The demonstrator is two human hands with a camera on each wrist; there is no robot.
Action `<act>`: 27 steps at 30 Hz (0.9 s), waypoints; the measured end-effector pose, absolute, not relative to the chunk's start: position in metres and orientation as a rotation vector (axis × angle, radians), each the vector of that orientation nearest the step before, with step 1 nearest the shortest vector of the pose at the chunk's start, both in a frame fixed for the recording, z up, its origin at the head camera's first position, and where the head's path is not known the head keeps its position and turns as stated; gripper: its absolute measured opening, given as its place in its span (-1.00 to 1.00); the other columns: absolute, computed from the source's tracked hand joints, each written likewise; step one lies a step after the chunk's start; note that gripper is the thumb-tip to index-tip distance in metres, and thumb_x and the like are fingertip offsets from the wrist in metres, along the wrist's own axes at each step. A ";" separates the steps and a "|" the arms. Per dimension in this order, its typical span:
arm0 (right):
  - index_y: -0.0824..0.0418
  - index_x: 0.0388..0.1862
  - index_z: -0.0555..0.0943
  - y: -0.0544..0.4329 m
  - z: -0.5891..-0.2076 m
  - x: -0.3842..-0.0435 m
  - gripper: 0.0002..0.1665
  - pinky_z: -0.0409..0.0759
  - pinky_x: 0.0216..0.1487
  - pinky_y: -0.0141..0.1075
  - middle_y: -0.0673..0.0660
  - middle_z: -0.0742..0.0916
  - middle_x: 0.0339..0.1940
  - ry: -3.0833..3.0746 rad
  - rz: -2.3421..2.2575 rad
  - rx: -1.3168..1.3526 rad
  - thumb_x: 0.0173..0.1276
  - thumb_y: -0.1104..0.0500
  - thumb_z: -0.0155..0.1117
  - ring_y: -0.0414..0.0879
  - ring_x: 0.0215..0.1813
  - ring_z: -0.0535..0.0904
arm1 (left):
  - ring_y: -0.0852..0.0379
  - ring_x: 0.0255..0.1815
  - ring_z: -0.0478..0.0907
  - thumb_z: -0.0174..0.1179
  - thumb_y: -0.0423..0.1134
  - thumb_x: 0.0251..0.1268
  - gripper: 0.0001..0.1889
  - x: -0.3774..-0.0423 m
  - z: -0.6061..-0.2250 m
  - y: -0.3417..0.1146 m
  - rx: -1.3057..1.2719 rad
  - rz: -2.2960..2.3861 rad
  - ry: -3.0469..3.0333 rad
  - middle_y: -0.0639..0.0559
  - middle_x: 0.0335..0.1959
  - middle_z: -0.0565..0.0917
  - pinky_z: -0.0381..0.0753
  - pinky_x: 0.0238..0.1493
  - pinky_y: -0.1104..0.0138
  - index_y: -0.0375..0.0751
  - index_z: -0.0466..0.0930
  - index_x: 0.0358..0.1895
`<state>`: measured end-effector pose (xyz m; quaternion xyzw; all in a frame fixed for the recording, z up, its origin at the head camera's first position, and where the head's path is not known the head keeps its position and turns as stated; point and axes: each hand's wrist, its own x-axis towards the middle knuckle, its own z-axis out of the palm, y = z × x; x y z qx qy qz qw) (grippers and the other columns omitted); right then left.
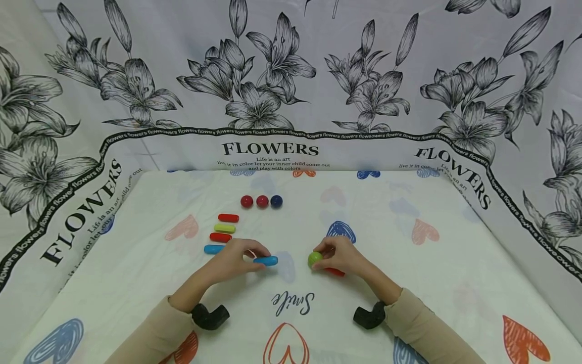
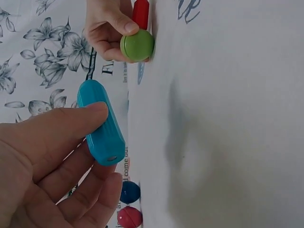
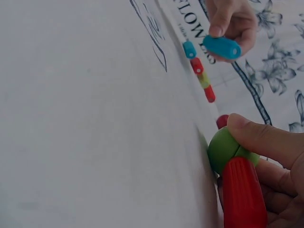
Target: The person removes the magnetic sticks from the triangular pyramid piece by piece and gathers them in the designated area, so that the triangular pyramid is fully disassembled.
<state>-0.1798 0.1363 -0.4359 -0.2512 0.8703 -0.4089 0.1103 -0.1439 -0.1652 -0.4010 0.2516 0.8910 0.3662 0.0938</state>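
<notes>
My left hand point(image 1: 238, 258) pinches a blue ribbed plastic stick point(image 2: 101, 123) between thumb and fingers, above the cloth. A small hole shows in the stick's near end in the left wrist view. Across from it, my right hand point(image 1: 341, 255) pinches a green ball point(image 1: 315, 260). A red ribbed stick point(image 3: 243, 194) extends from beside the ball, under the right hand; whether it is joined to the ball or only touches it I cannot tell. In the head view most of this red stick is covered by the hand.
Left of my left hand lie a second blue stick point(image 1: 213, 249), a red stick point(image 1: 220, 237), a yellow-green stick point(image 1: 225, 228) and another red stick point(image 1: 228, 218). Behind are two red balls point(image 1: 247, 201) and a dark blue ball point(image 1: 276, 201). Printed cloth point(image 1: 386, 212) covers the table.
</notes>
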 end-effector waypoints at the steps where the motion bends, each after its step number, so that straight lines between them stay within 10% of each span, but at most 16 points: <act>1: 0.30 -0.22 0.69 0.136 -0.435 -0.180 -0.62 0.58 -0.27 -0.56 0.20 0.78 -0.28 2.556 -1.202 -0.736 0.00 0.14 0.56 -0.28 -0.32 0.57 | 0.22 -0.20 0.60 0.36 -0.25 0.14 -0.79 -0.144 -0.400 -0.167 0.750 1.086 2.644 0.03 -0.20 0.76 0.68 0.00 0.28 -0.14 0.71 -0.13; 27: 0.29 -0.23 0.69 0.136 -0.436 -0.180 -0.62 0.57 -0.27 -0.56 0.18 0.77 -0.29 2.562 -1.196 -0.715 0.00 0.14 0.56 -0.28 -0.33 0.55 | 0.36 -0.23 0.56 0.38 -0.27 0.11 -0.79 -0.144 -0.394 -0.226 0.640 1.050 2.724 0.01 -0.18 0.75 0.65 -0.09 0.44 -0.11 0.71 -0.15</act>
